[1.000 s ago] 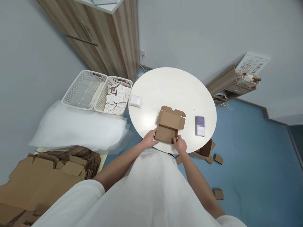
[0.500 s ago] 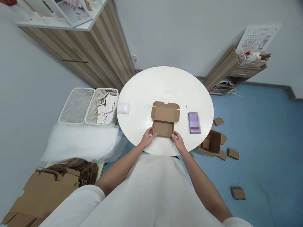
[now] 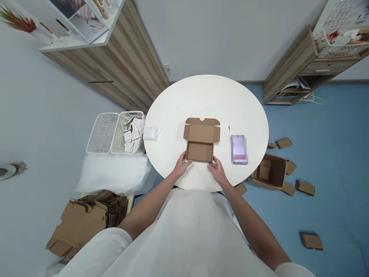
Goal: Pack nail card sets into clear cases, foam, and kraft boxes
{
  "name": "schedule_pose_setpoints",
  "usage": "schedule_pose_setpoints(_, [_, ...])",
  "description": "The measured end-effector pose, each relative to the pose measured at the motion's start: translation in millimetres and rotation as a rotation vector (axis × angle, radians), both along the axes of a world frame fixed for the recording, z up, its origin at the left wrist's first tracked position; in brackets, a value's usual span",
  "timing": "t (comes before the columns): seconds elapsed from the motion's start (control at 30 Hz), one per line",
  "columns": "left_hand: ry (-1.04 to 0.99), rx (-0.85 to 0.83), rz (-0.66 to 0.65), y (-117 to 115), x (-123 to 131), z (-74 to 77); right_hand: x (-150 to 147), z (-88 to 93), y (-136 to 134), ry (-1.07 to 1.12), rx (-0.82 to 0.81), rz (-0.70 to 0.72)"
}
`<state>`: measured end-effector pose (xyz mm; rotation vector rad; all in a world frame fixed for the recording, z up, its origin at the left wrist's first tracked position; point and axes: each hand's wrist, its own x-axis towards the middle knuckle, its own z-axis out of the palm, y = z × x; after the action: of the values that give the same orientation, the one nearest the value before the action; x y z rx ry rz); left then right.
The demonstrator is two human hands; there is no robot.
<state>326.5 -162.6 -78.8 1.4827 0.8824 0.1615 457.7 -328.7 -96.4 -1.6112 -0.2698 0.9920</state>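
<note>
A small brown cardboard box (image 3: 200,152) rests on the white round table (image 3: 213,96), its lid laid back on the far side with side flaps spread. Bare cardboard shows inside. My left hand (image 3: 181,165) grips the near left corner, thumb along the front wall. On the near right corner my right hand (image 3: 216,169) does the same, fingers around the side. To the right lies a purple item (image 3: 239,149), blurred by pixelation. Near the left table edge sits a white packet (image 3: 150,133).
White baskets (image 3: 113,143) left of the table hold cards and clear pieces. Below them are translucent sheets (image 3: 112,171) and stacked flat cardboard (image 3: 83,223). A large open carton (image 3: 273,171) and several small boxes lie on the floor at right. Cabinets stand behind.
The camera view has shifted, so the surroundings appear displaced. Both hands stay on the box's near corners, and the box remains open at nearly the same spot on the table.
</note>
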Motion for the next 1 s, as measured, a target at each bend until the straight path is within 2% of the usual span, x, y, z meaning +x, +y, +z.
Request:
schedule_pose_setpoints(0.17, [0.064,-0.037,0.025,-1,-2,-1.8,-5,-7.7,-1,-0.208,-0.099,0.027])
schedule_pose_setpoints(0.27, [0.084,-0.06,0.022,-1,-11,-2.6,-17,-5.2,-5,-0.422,-0.153,-0.06])
schedule_pose_setpoints(0.33, [0.082,-0.02,0.017,3,-22,-2.7,-27,-0.5,-6,-0.626,-0.169,-0.106])
schedule_pose_setpoints(0.43, [0.116,0.149,0.125,24,-46,-3.0,-47,10.2,7,-0.833,-0.061,0.028])
schedule_pose_setpoints(0.57, [0.249,0.373,0.333,79,-79,-3.0,-79,25.4,61,-0.813,0.01,0.358])
schedule_pose_setpoints(0.63, [0.293,0.449,0.326,112,-87,-1.2,-93,29.9,100,-0.747,-0.035,0.458])
schedule_pose_setpoints(0.67, [0.292,0.5,0.274,129,-88,0.2,-99,30.8,121,-0.715,-0.055,0.479])
schedule_pose_setpoints(0.77, [0.25,0.614,0.084,172,-83,3.4,-108,28.9,182,-0.605,-0.117,0.473])
schedule_pose_setpoints(0.83, [0.29,0.595,0.075,194,-76,3.3,-109,25.5,220,-0.495,-0.191,0.405])
schedule_pose_setpoints(0.9, [0.332,0.543,0.057,207,-69,1.0,-108,21.9,252,-0.374,-0.243,0.323])
schedule_pose_setpoints(1.0, [0.376,0.501,0.044,212,-66,-3.9,-106,16.9,288,-0.286,-0.241,0.232])
